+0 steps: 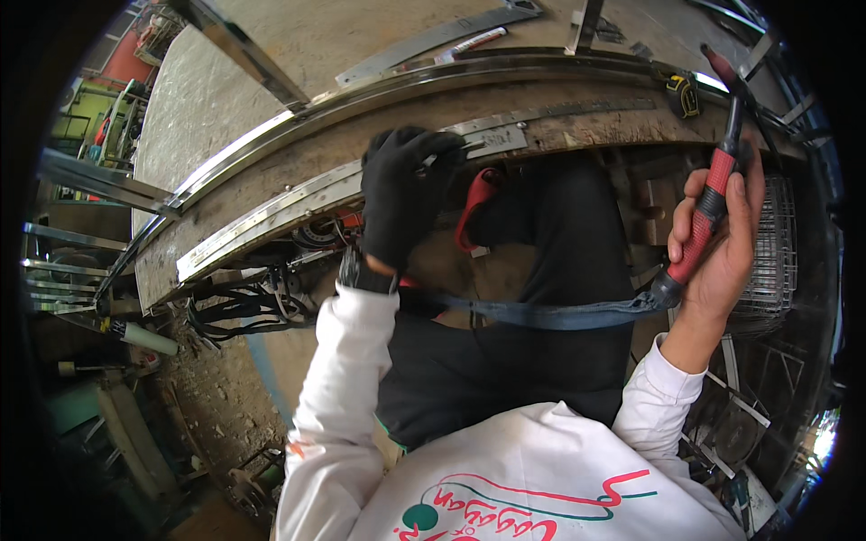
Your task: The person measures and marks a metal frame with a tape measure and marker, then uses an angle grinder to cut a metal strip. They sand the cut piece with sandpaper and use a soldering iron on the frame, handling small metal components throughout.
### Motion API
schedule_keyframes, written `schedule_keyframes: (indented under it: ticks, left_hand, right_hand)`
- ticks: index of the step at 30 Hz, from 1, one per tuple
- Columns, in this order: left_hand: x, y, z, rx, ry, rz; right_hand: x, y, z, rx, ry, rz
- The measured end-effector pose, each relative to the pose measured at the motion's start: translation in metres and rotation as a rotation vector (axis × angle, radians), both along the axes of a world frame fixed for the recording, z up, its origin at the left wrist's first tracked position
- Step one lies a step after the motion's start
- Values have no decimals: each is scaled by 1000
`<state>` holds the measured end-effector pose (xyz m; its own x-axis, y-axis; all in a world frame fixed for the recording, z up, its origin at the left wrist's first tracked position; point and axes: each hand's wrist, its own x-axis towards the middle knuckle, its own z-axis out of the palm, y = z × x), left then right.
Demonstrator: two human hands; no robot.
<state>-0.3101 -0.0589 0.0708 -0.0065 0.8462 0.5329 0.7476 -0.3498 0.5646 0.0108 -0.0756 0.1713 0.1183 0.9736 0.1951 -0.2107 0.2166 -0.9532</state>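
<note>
My right hand (735, 230) is bare and wraps round the red grip of a TIG welding torch (711, 200), its head raised up to the right. A blue-sleeved cable (550, 313) runs from the torch's lower end across my lap. My left hand (408, 185), in a black glove, rests over a long flat metal strip (298, 200) at the bench's near edge. Its fingers are curled together, with a small bright bit showing between them; I cannot make out what it is. Beside the fingers lies a short grey metal plate (503, 138) with marks on it.
A shiny metal frame (262, 144) lies along the wooden bench (577, 135), its bars rising at the far side. Beyond it are a flat grey bar (433, 41) and a marker pen (474, 43). A yellow-black tape measure (683, 96) sits far right; a wire basket (767, 243) stands below.
</note>
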Motion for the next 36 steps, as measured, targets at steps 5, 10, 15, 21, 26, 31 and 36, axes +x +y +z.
schedule_keyframes:
  ticks: [5, 10, 15, 21, 26, 31, 36]
  left_hand:
    - [15, 39, -26, -105, 66, -84]
    - [19, 37, -32, -156, -11, -65]
    - [21, 38, -26, -154, 135, -27]
    - [19, 38, -32, -178, 92, -33]
    - [18, 40, -34, -181, 92, -33]
    - [15, 38, -35, -183, 110, -18]
    - [20, 40, -29, -198, 147, -10]
  right_hand:
    - [17, 4, -49, -130, 76, -112]
    - [13, 20, -66, -223, 112, -156]
    - [-2, 25, -81, -352, 204, -30]
    - [-29, 13, -107, -591, 278, 251]
    - [-35, 11, -111, -631, 244, 313]
    - [-40, 14, -111, -624, 212, 327]
    - [-41, 15, -111, -630, 198, 335]
